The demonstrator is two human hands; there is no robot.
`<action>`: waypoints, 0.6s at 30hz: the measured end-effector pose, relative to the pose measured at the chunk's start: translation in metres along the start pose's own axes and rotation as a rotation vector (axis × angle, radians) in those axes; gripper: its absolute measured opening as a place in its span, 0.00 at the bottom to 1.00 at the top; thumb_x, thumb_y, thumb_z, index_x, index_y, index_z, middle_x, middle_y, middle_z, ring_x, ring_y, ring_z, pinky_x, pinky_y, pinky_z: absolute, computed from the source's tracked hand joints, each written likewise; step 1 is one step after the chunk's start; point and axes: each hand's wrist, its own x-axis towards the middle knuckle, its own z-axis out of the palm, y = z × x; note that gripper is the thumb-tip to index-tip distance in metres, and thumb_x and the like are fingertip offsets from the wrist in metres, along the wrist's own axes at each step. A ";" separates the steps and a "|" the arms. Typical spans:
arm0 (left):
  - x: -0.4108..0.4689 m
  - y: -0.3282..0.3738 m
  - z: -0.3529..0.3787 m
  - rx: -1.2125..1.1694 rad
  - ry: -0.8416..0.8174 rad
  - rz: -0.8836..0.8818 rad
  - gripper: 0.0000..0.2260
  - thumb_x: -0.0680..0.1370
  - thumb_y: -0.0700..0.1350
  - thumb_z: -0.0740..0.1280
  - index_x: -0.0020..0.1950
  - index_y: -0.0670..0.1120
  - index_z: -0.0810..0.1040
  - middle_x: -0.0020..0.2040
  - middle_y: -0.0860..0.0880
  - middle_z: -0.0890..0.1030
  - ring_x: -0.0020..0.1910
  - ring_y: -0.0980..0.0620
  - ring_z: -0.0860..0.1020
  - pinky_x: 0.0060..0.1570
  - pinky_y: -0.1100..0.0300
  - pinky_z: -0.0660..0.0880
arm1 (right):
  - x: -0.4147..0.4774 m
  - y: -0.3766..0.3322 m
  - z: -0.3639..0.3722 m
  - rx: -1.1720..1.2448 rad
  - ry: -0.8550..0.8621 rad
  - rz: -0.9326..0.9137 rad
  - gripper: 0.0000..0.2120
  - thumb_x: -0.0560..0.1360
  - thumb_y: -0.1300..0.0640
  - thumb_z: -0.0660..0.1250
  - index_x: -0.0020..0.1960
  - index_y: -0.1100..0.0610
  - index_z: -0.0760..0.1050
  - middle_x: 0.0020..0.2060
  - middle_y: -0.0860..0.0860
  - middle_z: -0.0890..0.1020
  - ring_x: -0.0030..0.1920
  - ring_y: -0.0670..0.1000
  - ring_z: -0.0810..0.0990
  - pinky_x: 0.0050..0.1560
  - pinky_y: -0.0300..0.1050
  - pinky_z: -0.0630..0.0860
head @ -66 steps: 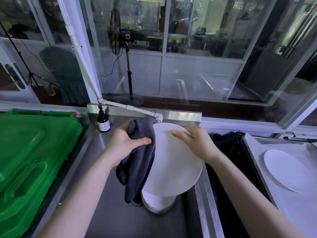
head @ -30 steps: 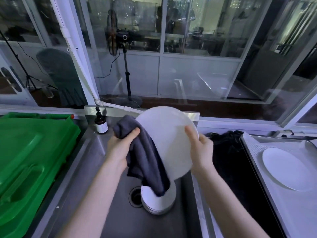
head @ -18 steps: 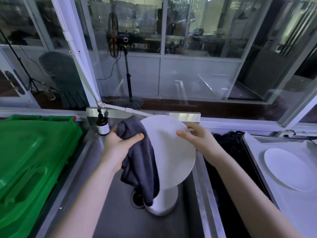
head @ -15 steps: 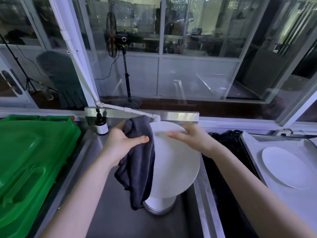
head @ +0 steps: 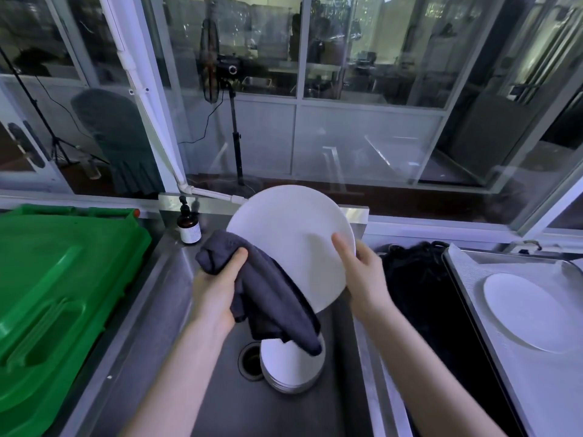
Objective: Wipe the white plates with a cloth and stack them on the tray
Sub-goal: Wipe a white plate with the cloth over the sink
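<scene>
The tray (head: 470, 275) at our right carries a lone plate (head: 530, 313), and above the sink (head: 252, 414) with its stack (head: 290, 370) we hold a tilted plate (head: 290, 238): stiff, smooth, breakable, probably slick. Its rim looks the surest hold, where our right hand (head: 366, 275) pinches it, thumb on the face, while our left hand (head: 216, 294) grips the soft, limp cloth (head: 271, 298) against the lower left edge.

left: bin (head: 56, 279) beside sink (head: 189, 389) | sink's far-left corner: bottle (head: 188, 227) | sink floor: plate stack (head: 291, 370) just right of drain (head: 249, 361) | above stack: held plate (head: 293, 241), tilted, between hands | cloth (head: 271, 298) across its near-left edge, hanging over the stack | right of sink: second compartment (head: 426, 310), then tray (head: 536, 392) | on tray: single plate (head: 530, 310)
</scene>
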 end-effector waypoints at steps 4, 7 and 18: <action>0.012 0.028 -0.012 0.218 -0.132 0.176 0.15 0.65 0.46 0.81 0.45 0.45 0.78 0.34 0.51 0.84 0.34 0.53 0.83 0.30 0.61 0.77 | 0.021 -0.045 -0.023 -0.344 -0.380 -0.154 0.13 0.76 0.47 0.72 0.53 0.55 0.82 0.44 0.51 0.86 0.44 0.52 0.84 0.42 0.44 0.77; 0.012 0.041 -0.009 0.330 -0.315 0.221 0.16 0.66 0.40 0.80 0.48 0.49 0.79 0.38 0.54 0.86 0.37 0.57 0.84 0.31 0.66 0.77 | 0.024 -0.049 -0.015 -0.690 -0.501 -0.172 0.24 0.75 0.43 0.71 0.45 0.66 0.77 0.36 0.56 0.80 0.37 0.55 0.78 0.42 0.50 0.73; -0.001 -0.023 -0.006 -0.102 0.016 -0.184 0.13 0.74 0.55 0.73 0.45 0.49 0.73 0.35 0.54 0.78 0.35 0.51 0.79 0.37 0.59 0.79 | -0.011 0.015 0.026 0.043 0.256 0.038 0.19 0.76 0.42 0.70 0.34 0.54 0.78 0.27 0.45 0.80 0.32 0.45 0.78 0.34 0.40 0.73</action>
